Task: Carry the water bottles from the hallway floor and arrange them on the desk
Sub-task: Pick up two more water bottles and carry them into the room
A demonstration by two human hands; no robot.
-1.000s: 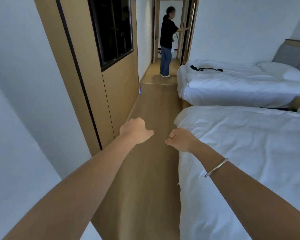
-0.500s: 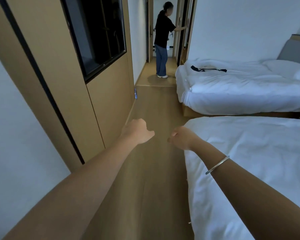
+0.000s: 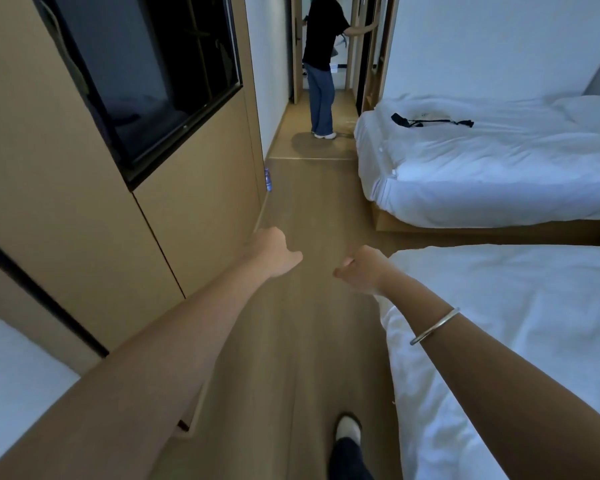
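A small water bottle (image 3: 268, 180) with a blue label stands on the wooden floor against the corner of the wooden wall panel, far ahead on the left. My left hand (image 3: 274, 252) is stretched forward above the floor, fingers curled into a loose fist, holding nothing. My right hand (image 3: 359, 270) reaches forward beside it, also curled and empty, with a metal bangle on the wrist. Both hands are well short of the bottle. No desk is in view.
Wooden wall panel with a dark screen (image 3: 146, 74) runs along the left. Two white beds (image 3: 499, 161) (image 3: 516, 341) line the right side. A person (image 3: 321, 64) stands in the hallway doorway ahead. My foot (image 3: 347, 431) steps on the floor strip between.
I have walked forward down the aisle; the panel, beds and bottle are nearer. Both hands stay curled and empty in front of me. My foot has come into view below.
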